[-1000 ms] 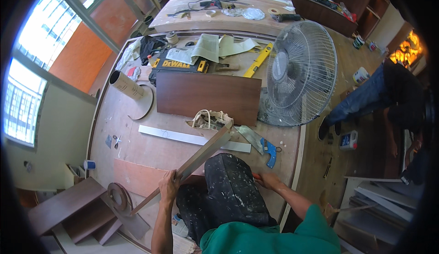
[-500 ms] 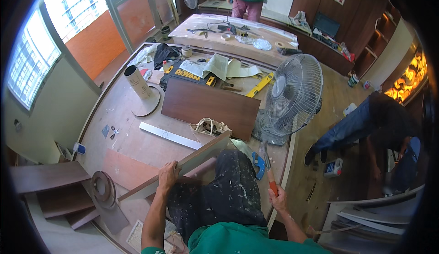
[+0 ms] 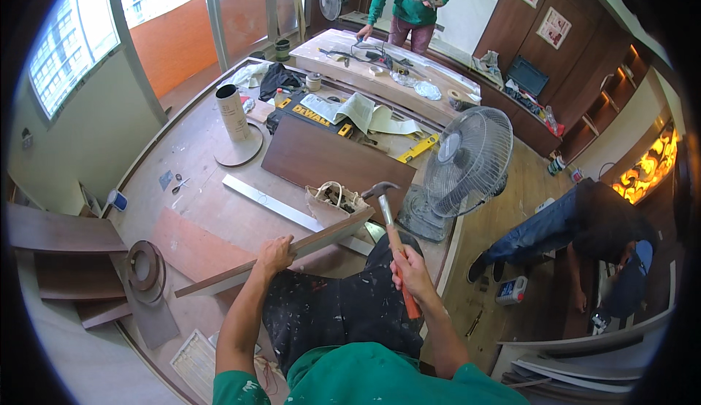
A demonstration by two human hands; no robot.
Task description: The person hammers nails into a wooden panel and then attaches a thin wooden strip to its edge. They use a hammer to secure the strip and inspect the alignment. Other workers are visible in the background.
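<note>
My left hand (image 3: 275,254) grips the upper edge of a long brown wooden board (image 3: 332,231), which stands on its edge and slants across in front of my knees. In my right hand (image 3: 413,272) is a claw hammer (image 3: 395,236) with an orange-red handle. Its metal head is raised close to the board's right end, apart from it as far as I can see. Just beyond that end sits a cream cloth bag (image 3: 328,202) with dark contents too small to make out. A white metal strip (image 3: 270,202) lies beyond the board.
A standing fan (image 3: 467,160) is on the right, beside a brown panel (image 3: 328,158). Further off are a yellow level (image 3: 418,148), a black toolbox (image 3: 298,111) and a cardboard tube (image 3: 232,113). One person stands behind the far bench (image 3: 328,62); another bends over (image 3: 610,219) at right.
My right hand has lifted the hammer up and left, from beside my right knee to near the board's end. My left hand stays on the board. The view has shifted slightly.
</note>
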